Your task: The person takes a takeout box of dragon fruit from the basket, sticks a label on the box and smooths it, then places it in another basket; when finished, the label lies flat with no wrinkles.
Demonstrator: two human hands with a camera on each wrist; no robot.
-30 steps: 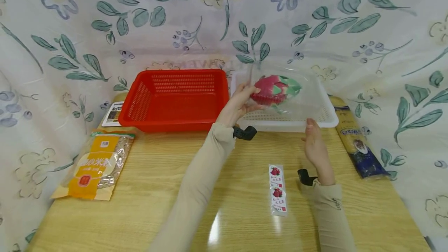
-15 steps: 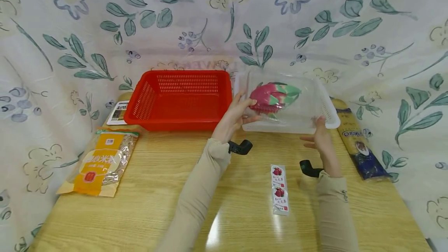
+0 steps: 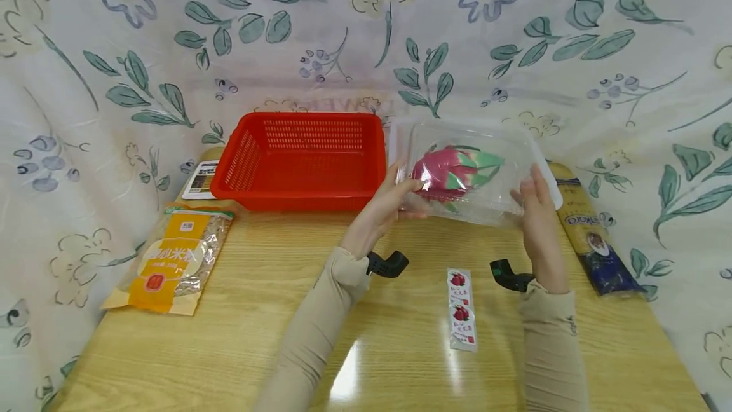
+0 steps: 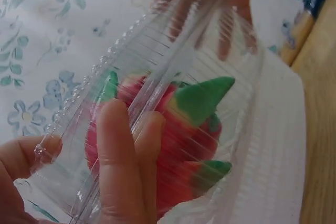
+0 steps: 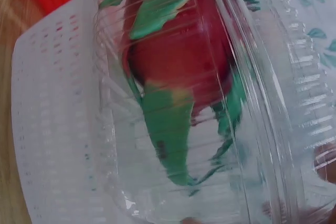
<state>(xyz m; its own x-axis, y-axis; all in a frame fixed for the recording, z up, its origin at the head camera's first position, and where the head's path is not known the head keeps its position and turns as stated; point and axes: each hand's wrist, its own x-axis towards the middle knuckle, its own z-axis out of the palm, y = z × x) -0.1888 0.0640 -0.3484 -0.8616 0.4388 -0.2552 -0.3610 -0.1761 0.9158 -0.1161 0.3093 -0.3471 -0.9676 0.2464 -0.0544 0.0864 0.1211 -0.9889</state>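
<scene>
A clear plastic clamshell box (image 3: 503,205) with a pink-and-green dragon fruit (image 3: 457,170) inside is held tilted in front of the white basket (image 3: 556,194). My left hand (image 3: 389,205) grips the box's left end; in the left wrist view its fingers (image 4: 116,161) lie across the ribbed plastic. At the opposite end my right hand (image 3: 540,227) holds the box, its fingers showing through the plastic in the left wrist view. The lid's edges lie together along the side in the right wrist view. A strip of two dragon fruit stickers (image 3: 462,310) lies on the table below the hands.
A red basket (image 3: 300,201) stands left of the white one, with a printed card (image 3: 201,180) beside it. An orange-labelled food bag (image 3: 166,266) lies at the left, a yellow-and-blue packet (image 3: 597,243) at the right. A patterned curtain (image 3: 343,30) hangs behind the wooden table (image 3: 240,310).
The box has come toward me, out over the white basket's front edge. My right hand, earlier apart from the box, has moved up and taken hold of its right end.
</scene>
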